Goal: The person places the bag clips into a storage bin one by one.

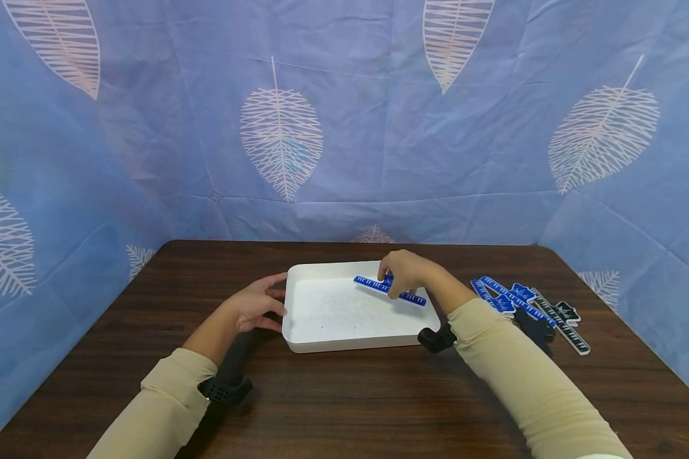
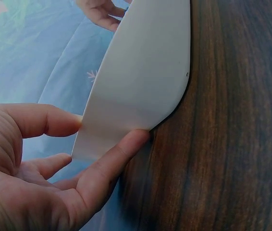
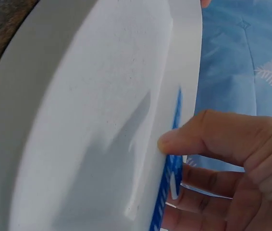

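A white rectangular tray [image 1: 339, 312] lies on the table. My right hand [image 1: 409, 273] is over its right part, pinching a blue ruler [image 1: 370, 283] with white markings between thumb and fingers. The right wrist view shows the blue ruler [image 3: 162, 195] held above the tray floor, its shadow falling below. My left hand [image 1: 256, 305] is at the tray's left end, fingers spread. In the left wrist view, fingertips of the left hand [image 2: 44, 168] touch the outside of the tray wall [image 2: 141, 72] and its rim.
Right of the tray lies an overlapping pile of blue rulers [image 1: 519, 301] and black rulers [image 1: 571, 335], some with shaped ends. The dark wooden table [image 1: 344, 408] meets a blue leaf-print cloth [image 1: 344, 159] at the back and sides.
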Available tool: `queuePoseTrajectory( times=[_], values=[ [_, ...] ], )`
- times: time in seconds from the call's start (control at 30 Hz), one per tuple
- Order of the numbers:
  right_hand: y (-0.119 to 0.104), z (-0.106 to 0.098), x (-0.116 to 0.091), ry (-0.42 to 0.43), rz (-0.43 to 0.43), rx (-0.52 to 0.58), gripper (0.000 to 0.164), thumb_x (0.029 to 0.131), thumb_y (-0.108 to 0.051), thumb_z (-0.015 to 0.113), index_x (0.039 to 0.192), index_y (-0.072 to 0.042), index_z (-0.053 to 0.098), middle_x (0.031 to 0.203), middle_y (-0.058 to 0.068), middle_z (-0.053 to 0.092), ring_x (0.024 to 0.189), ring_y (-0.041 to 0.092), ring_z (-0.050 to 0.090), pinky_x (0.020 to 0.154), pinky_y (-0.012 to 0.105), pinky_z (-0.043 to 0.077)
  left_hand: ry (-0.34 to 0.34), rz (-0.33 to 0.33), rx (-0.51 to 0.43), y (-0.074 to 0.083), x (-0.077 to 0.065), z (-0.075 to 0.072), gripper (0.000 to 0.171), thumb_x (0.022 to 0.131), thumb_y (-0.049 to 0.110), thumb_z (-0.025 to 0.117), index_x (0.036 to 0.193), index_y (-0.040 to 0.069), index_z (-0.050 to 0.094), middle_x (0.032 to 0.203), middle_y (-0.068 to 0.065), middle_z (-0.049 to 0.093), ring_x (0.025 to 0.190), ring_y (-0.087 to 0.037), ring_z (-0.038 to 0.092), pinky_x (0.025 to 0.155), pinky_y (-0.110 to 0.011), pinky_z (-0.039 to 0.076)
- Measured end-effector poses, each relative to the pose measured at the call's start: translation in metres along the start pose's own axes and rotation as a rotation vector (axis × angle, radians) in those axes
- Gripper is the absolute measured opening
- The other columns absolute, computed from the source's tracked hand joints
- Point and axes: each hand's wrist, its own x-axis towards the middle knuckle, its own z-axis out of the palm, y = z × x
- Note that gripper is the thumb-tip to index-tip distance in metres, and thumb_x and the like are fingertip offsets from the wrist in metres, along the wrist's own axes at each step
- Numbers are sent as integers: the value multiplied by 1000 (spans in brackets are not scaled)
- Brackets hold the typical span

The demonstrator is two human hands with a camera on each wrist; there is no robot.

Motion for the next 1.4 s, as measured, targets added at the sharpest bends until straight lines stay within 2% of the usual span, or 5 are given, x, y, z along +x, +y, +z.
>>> queuePoseTrajectory(
  times=[0.17,0.37,0.63,0.9,1.4],
  values=[
    [-1,2,6,-72,33,19,34,67,-4,69,99,-12,62,102,9,52,72,20,56,51,31,51,-4,-5,-6,1,-1,0,84,72,-16,53,140,20,21,134,-21,28,109,-41,43,67,-52,49],
    [0,6,15,-103,92,37,34,67,-4,70,98,-12,61,105,8,50,76,21,56,52,30,52,-22,1,-3,2,-1,1,84,73,-16,53,141,18,19,134,-22,26,110,-42,42,68,-51,48],
    [0,12,24,-71,122,39,33,66,-5,73,95,-12,60,111,7,46,83,22,54,53,29,52,-17,-1,3,2,-1,1,84,73,-17,53,141,18,18,135,-22,25,109,-41,43,68,-52,48],
    [-4,18,29,-56,125,-37,34,66,-7,75,94,-12,58,101,6,50,80,21,54,49,29,51,-23,-3,2,3,-1,1,84,73,-17,53,141,18,17,136,-22,25,110,-42,42,68,-52,48],
    [-11,9,27,-34,158,-40,44,64,-11,78,104,-11,59,109,8,51,91,25,52,47,31,51,-12,-4,16,3,-1,2,84,73,-17,53,141,16,18,136,-22,25,110,-43,41,67,-52,48]
  ],
)
